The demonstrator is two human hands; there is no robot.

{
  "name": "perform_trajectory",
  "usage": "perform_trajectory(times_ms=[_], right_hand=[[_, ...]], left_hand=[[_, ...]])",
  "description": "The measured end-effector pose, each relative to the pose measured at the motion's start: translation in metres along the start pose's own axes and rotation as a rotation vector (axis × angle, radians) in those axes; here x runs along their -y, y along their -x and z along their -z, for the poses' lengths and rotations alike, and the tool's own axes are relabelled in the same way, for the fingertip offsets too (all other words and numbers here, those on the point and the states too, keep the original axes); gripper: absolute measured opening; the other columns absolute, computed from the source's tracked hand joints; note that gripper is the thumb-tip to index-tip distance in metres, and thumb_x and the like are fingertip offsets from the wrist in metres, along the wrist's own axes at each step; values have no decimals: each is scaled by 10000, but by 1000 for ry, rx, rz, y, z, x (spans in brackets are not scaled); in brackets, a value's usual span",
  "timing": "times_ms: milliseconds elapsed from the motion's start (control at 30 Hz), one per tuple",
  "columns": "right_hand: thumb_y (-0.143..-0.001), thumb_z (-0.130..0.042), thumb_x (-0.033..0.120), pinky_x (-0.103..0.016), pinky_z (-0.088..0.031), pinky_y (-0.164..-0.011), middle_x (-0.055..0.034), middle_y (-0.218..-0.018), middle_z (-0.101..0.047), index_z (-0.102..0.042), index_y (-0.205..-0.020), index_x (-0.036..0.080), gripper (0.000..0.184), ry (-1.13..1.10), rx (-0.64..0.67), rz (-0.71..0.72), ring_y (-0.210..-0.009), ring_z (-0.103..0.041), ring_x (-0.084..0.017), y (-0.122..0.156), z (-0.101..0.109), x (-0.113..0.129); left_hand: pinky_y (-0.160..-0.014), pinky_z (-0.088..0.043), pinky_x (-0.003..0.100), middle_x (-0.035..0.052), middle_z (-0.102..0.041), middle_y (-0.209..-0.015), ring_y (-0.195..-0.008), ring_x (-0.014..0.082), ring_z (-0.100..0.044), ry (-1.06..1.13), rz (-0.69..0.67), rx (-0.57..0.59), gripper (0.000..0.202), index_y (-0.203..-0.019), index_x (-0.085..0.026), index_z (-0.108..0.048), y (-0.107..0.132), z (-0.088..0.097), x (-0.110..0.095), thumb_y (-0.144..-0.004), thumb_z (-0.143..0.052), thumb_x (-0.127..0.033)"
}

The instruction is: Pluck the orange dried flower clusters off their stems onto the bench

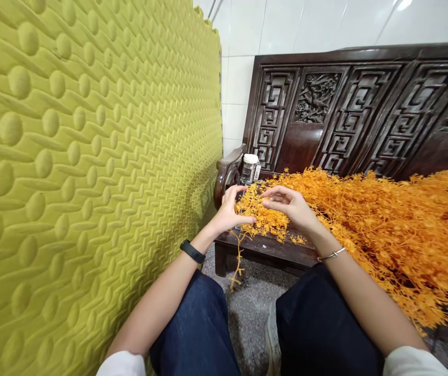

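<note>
My left hand (227,213) is at the left end of a dark wooden bench, thumb and fingers spread apart around the edge of a small heap of orange artificial foliage sprigs (265,222). Opposite it, my right hand (291,208) hovers by the same heap, its thumb apart from its curved fingers. Neither hand is closed on a sprig, though some fingertips may touch the foliage. One orange stem (239,258) dangles over the bench's front edge below my left hand.
A large pile of orange foliage (412,224) covers the bench to the right. Behind the small heap stands a clear jar (249,169) with a white lid, near the armrest (227,172). The carved backrest (282,141) rises behind. A yellow foam mat (110,156) stands upright at left.
</note>
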State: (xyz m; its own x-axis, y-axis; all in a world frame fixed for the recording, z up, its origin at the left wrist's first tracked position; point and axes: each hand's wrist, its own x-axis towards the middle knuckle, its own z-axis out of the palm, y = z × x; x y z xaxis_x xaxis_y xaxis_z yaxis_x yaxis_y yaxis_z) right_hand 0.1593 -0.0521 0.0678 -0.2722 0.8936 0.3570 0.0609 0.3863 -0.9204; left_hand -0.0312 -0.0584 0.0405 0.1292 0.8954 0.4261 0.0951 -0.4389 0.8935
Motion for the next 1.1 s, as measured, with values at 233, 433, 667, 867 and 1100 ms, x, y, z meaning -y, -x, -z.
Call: perform_trajectory(times_ms=[233,433,667,867,1100], right_hand=[[-557,-803,340,-307,-488,-757,-23,-779,-664,-655,-725,179,276,-89,20,-37,-750,-611,-145,5,-14,4],[-479,-817,352,-269,-427,-591,-8,-606,-612,-634,-589,171,280,-109,-208,-95,-570,-510,-108,-6,-11,-6],[-455,-774,291,-269,-388,-596,-2,-591,-583,-632,-576,156,230,-163,-382,-134,-582,-485,-105,-23,-15,-21],[-429,-753,219,-289,-399,-613,-11,-616,-591,-627,-544,164,179,-274,-387,-179,-580,-487,-110,-33,-12,-29],[-416,-752,133,-262,-420,-588,-9,-644,-617,-663,-551,154,163,-371,-264,-249,-552,-487,-82,-38,0,-27]], left_hand=[[-815,-419,321,40,-643,-854,-817,165,-582,240,169,173,385,-846,-129,-620,1,-6,-4,-578,-770,-360],[-613,-413,234,-15,-594,-663,-585,86,-531,336,203,127,351,-737,-122,-582,1,-20,-8,-570,-770,-368],[-462,-312,209,-56,-463,-581,-439,50,-452,324,211,-21,395,-599,-153,-442,-5,-32,1,-589,-723,-430],[-454,-298,214,-77,-384,-538,-406,52,-438,286,198,-62,418,-575,-168,-387,-10,-35,4,-594,-704,-441],[-460,-306,213,-75,-388,-537,-414,52,-431,274,198,-62,410,-575,-171,-381,-10,-38,3,-594,-698,-429]])
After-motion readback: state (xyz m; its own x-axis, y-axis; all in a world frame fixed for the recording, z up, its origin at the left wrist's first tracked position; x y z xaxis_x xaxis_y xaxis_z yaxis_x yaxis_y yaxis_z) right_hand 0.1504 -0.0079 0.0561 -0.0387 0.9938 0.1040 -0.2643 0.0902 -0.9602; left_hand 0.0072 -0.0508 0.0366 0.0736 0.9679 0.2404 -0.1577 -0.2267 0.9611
